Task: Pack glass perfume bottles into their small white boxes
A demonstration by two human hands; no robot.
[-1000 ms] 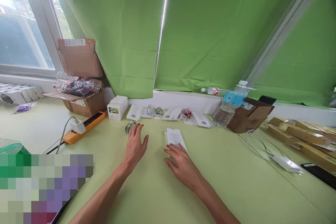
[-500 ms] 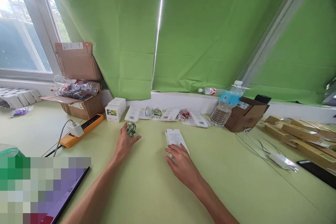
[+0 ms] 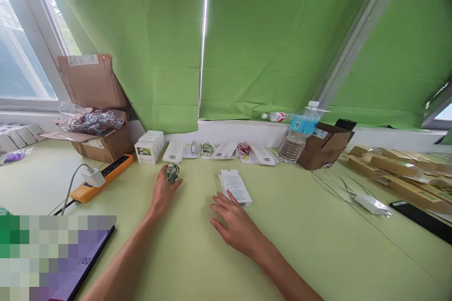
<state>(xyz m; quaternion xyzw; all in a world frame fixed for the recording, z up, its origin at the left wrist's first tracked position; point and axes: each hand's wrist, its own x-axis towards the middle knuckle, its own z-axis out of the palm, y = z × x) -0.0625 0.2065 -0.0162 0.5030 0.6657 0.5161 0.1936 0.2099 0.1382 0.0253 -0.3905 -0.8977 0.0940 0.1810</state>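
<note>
My left hand [image 3: 165, 193] is around a small coiled bundle of dark green and pale loops [image 3: 172, 175] with a silvery tip. Fingers lie along its left side and the thumb along its lower right. Whether the bundle rests on the table is hard to tell. My right hand [image 3: 236, 225] is open, palm down, fingers spread over the table. Its index fingertip reaches the near left edge of a flat white printed box [image 3: 235, 188] with an open end flap. Nothing shows in its grasp.
Behind lies a row of white cards, a green coil [image 3: 207, 149] and a red one [image 3: 243, 148]. White boxes [image 3: 150, 148], an orange power strip [image 3: 106, 181] and a carton [image 3: 102, 143] stand left; a water bottle [image 3: 294, 141] and cables [image 3: 339, 178] are right.
My right hand has drawn back from the white box, uncovering more of it. My left thumb has come closer to the bundle, which now shows its silvery tip upward. The view has shifted slightly.
</note>
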